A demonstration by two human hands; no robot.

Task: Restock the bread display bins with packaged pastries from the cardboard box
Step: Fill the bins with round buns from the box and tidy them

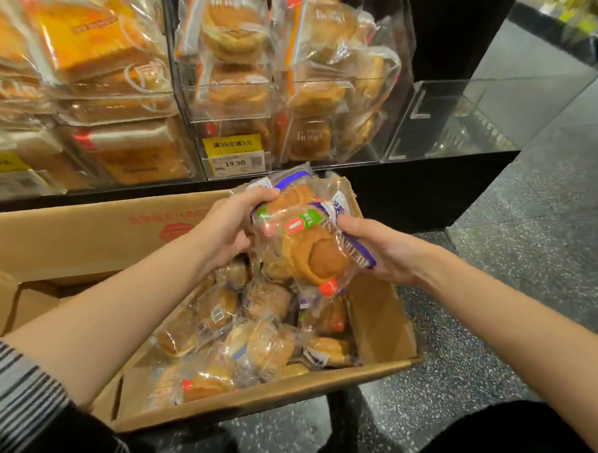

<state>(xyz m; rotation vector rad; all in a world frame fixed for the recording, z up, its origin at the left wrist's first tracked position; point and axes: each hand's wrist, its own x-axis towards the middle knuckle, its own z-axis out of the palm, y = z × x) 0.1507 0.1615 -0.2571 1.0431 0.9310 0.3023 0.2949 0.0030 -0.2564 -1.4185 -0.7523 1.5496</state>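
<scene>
L hand (229,228): curled on held pastry packs (307,240), left side.
R hand (382,250): gripping same packs, right side.
Packs: above cardboard box (214,399), more pastries (251,340) inside.
Bread bins (296,89): behind box, stocked.

Clear-wrapped packaged pastries (307,240) above the open, half-full cardboard box (382,319), below stocked display bins (234,96)

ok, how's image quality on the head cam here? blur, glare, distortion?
Head view: top-left bread packs are motion-smeared; the pastry packs held by the left hand and right hand are fairly sharp. Glare streaks the wrappers and the clear bins. Wide-angle bends the shelf edge; the floor under the box falls into shadow.
</scene>
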